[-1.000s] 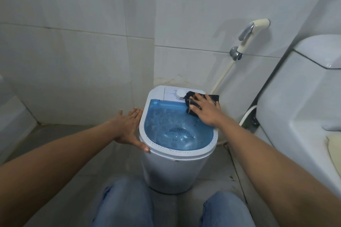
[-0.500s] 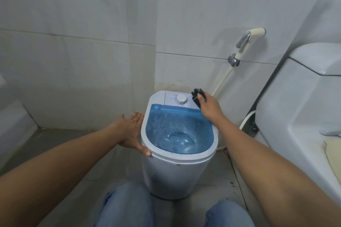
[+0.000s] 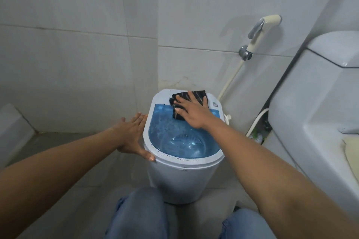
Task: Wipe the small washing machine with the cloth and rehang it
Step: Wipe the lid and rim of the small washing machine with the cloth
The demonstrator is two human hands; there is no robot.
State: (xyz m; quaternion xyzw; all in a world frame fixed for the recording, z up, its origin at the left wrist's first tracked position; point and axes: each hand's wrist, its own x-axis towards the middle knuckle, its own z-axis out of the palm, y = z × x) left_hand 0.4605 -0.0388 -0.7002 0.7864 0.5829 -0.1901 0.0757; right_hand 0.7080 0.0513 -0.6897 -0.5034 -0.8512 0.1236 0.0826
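Under right hand (image 3: 194, 111), cloth (image 3: 181, 97) lies flat.

The small white plastic washing machine (image 3: 180, 178) stands on the floor in the wall corner; the black folded cloth (image 3: 187, 101) lies on its rear top, under the right hand (image 3: 194, 111); the white ceramic toilet (image 3: 314, 106) stands right

Bidet sprayer (image 3: 260, 27) on tiled wall (image 3: 77, 25); toilet tank (image 3: 320, 87) at right.

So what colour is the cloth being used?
The cloth is black with thin pale stripes, seen best in the head view under the right hand.
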